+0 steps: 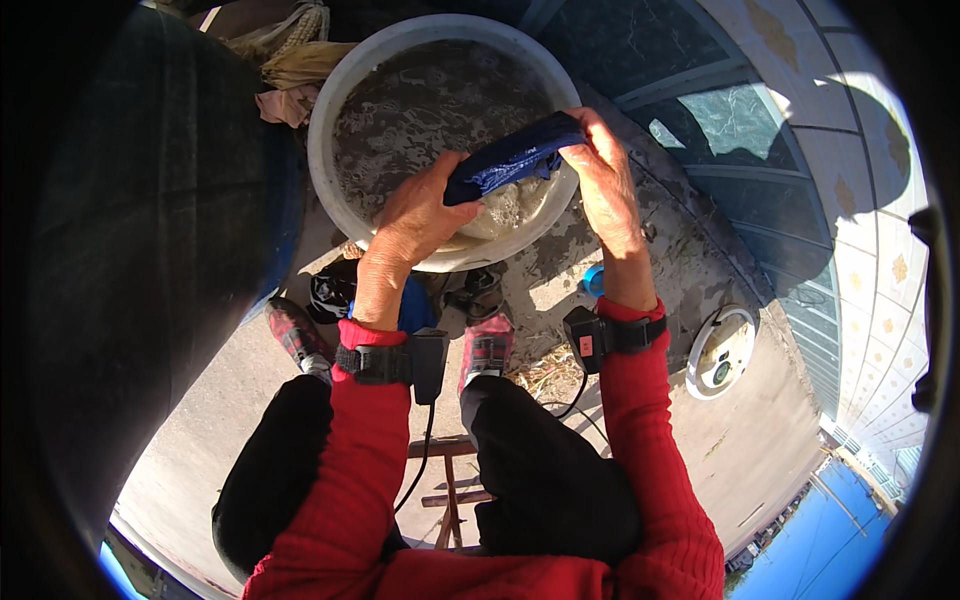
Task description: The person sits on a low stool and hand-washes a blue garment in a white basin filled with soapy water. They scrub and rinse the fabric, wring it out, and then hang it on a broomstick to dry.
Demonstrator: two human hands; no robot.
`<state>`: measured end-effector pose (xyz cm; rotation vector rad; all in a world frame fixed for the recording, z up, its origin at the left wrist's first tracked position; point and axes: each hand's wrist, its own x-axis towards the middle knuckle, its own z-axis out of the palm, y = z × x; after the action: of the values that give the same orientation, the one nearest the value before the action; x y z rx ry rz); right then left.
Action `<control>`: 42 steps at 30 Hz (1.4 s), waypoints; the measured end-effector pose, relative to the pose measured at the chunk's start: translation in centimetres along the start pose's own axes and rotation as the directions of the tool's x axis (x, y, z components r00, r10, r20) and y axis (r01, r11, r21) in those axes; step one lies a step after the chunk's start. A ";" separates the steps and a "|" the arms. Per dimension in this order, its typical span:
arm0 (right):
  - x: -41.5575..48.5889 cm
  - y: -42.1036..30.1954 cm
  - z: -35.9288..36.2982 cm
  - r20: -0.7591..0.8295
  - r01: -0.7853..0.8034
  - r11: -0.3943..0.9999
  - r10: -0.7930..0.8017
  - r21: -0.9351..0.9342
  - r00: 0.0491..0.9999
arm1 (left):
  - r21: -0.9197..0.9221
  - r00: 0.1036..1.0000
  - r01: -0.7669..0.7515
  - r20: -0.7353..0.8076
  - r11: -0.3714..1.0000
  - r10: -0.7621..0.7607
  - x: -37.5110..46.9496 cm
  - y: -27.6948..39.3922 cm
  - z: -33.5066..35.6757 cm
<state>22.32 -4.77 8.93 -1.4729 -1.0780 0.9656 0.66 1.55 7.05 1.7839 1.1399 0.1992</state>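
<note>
A wet dark blue cloth (510,159) is stretched between my two hands over the near right part of a round whitish basin (327,180). My left hand (424,214) grips its lower left end, thumb and fingers around it. The upper right end is held in my right hand (602,176), above the basin's right rim. Dark grey water (427,105) with patches of foam fills much of the basin. Below the cloth, pale sudsy fabric (506,214) lies against the near wall of the basin.
Corn husks with a cob (304,56) and a pink cloth (286,105) lie left of the basin. Dark and blue cloths (416,304) are on the ground between my feet. A small blue round object (593,280) and a white lid-like disc (721,352) lie at right. A tiled wall (847,172) rises beyond.
</note>
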 end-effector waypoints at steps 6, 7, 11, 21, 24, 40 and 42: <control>0.0 3.5 1.5 0.013 0.083 0.755 -0.098 -0.650 0.995 | 0.307 0.941 0.016 -0.327 0.952 0.090 1.6 -4.1 1.4; 0.0 4.3 2.2 0.061 0.104 0.626 -0.090 -0.773 0.994 | 0.398 0.931 0.033 -0.346 0.917 0.117 1.8 -4.7 1.5; -0.4 5.0 5.5 0.317 0.422 0.659 -0.281 -0.623 0.906 | 0.341 0.983 0.029 -0.179 0.939 0.034 1.7 -4.2 2.0; -0.9 -5.3 5.1 0.173 0.316 0.726 -0.266 -0.611 0.948 | -0.542 0.937 -0.328 -0.084 0.774 0.338 -0.4 3.4 -3.4; -0.3 -7.2 4.4 0.073 0.269 0.911 -0.259 -0.311 0.963 | -0.588 0.922 -0.380 -0.180 0.714 0.343 -0.1 3.1 -4.2; -0.9 -1.5 3.2 -0.087 0.081 0.659 -0.024 0.748 0.996 | -0.859 0.960 -0.159 -0.250 0.486 -0.128 1.6 -0.9 3.5; -1.2 1.6 3.2 -0.070 0.057 0.627 -0.004 0.777 0.998 | -0.964 0.962 -0.178 -0.213 0.197 -0.170 1.6 -1.3 3.1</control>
<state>19.20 -5.18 6.90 -0.7344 -0.4929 1.1549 2.57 0.88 3.92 0.5212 0.8013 1.0002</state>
